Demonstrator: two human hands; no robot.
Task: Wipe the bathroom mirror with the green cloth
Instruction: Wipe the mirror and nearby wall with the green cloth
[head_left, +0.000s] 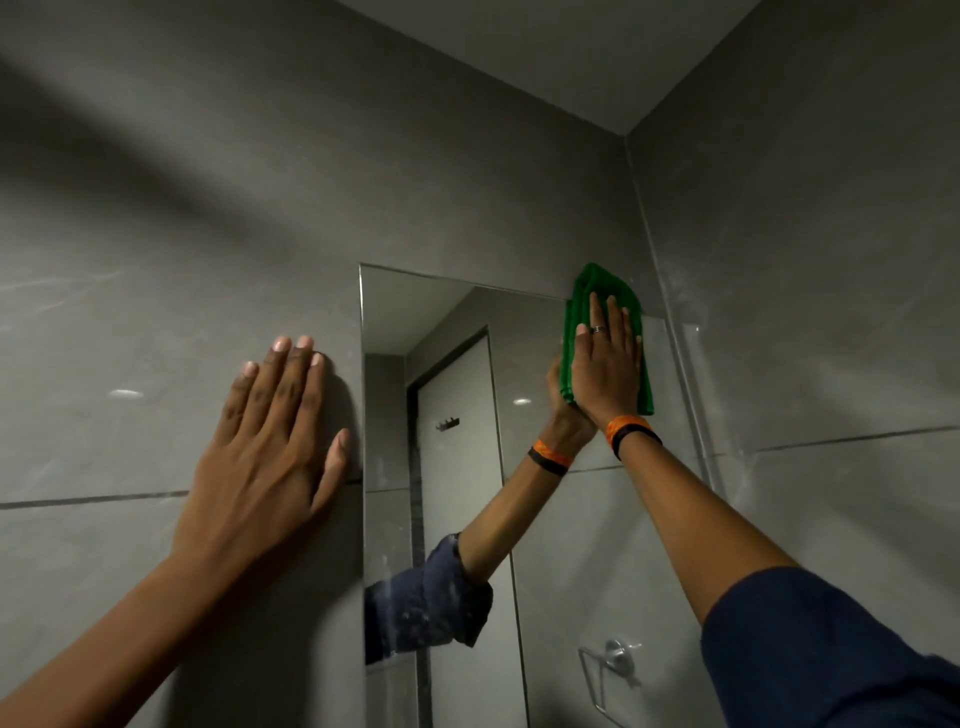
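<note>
- Navy sleeve (810, 649), rolled above the forearm, sits nearest the camera on the right arm, which reaches up and forward to the glass.
- Left hand (270, 447) lies flat on the grey wall (156, 234) just beside the mirror's left edge, fingers together and holding nothing; it looks like a brace for the high reach.
- Orange and black bands (631, 431) circle the right wrist.
- Right hand (605, 358) presses its open palm on the cloth (605, 286), fingers spread flat over it and not closed around it, probably so the pressure spreads over more glass.
- Green cloth sits folded between palm and mirror (457, 493) at the top right corner, its upper end lapping past the top edge onto the wall.
- Judging by that spot, wiping is at the top, with the lower glass likely left to do; faint specks show low on the left.
- Reflected door and hook show farther back.
</note>
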